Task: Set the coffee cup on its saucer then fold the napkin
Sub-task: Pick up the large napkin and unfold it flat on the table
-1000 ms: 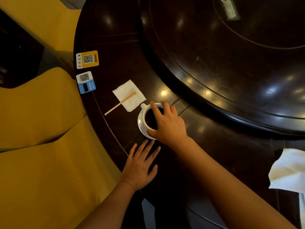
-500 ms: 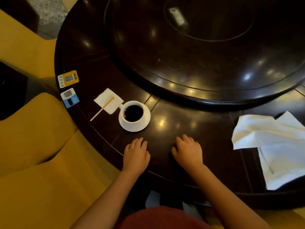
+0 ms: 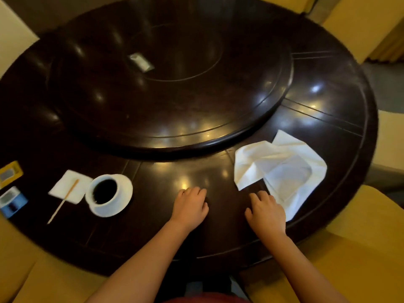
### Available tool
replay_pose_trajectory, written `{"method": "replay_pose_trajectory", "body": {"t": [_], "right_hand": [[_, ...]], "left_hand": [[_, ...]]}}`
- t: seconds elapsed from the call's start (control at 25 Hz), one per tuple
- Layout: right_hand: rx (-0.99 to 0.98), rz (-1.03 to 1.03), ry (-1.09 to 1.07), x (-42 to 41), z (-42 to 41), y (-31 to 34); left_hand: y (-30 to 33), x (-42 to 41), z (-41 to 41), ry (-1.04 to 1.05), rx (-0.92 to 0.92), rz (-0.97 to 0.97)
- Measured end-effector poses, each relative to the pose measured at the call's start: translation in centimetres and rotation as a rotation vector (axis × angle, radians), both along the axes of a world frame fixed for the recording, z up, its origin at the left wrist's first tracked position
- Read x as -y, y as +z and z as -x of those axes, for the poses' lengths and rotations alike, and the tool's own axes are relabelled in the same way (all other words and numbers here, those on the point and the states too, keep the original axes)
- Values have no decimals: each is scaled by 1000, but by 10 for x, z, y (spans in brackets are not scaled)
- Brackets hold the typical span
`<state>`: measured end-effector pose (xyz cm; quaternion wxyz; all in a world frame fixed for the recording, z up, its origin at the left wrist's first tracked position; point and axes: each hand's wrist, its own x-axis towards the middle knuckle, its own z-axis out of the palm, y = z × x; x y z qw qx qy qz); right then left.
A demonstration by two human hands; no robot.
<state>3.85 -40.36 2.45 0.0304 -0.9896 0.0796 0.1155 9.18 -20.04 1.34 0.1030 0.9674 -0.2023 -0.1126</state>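
Note:
A white coffee cup point(image 3: 104, 192) full of dark coffee stands on its white saucer point(image 3: 124, 194) at the near left of the dark round table point(image 3: 153, 178). A crumpled white cloth napkin point(image 3: 282, 169) lies spread at the near right. My left hand point(image 3: 189, 206) rests on the table between cup and napkin, fingers loosely curled, holding nothing. My right hand point(image 3: 265, 209) rests beside the napkin's near left edge, fingers loosely bent; whether it touches the cloth I cannot tell.
A small paper napkin point(image 3: 70, 186) with a wooden stir stick point(image 3: 63, 201) lies left of the cup. Two QR code cards point(image 3: 11, 186) sit at the table's left edge. A raised turntable point(image 3: 170, 88) fills the middle. Yellow chairs point(image 3: 354, 248) surround the table.
My right hand let go of the cup and drew back to the table edge. The view swung right, and both hands shifted right toward the cloth napkin.

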Motion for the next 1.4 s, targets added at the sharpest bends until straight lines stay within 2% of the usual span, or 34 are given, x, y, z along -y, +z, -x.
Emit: {"method": "replay_pose_trajectory", "body": {"t": [0.08,0.2,0.28,0.44,0.56,0.68,0.84,1.0,1.08,1.24,1.32,1.4], "right_hand": [[61,14,-64,27,-4,3],[262,15,-158,59,-16,8],[302,24,-228,80,-26,4],[170,17,-279,107,-38,-13],[35,-82,-301,116,-41,-26],[72,-167,-242,123,-36,-31],[202,-311,-100,122,-26,-17],[481,-283,194,112,-20,1],[554,-317,237,98,-24,12],[397,-517,27,66,-43,30],[320,-503,27,49,-53,36],[300,-576,69,29,-61,47]], "left_hand": [[2,31,-15,-59,17,16],[-1,70,-31,-145,37,39],[-6,98,-42,-200,40,32],[-25,141,-57,-249,-35,-36],[-36,154,-64,-215,-47,-90],[-36,155,-70,-236,-51,-92],[-28,128,-69,-78,-119,63],[-9,74,-63,159,-79,234],[5,45,-62,247,-47,304],[28,-5,-55,331,29,385],[36,-24,-48,368,37,391],[43,-34,-41,353,17,350]]}}
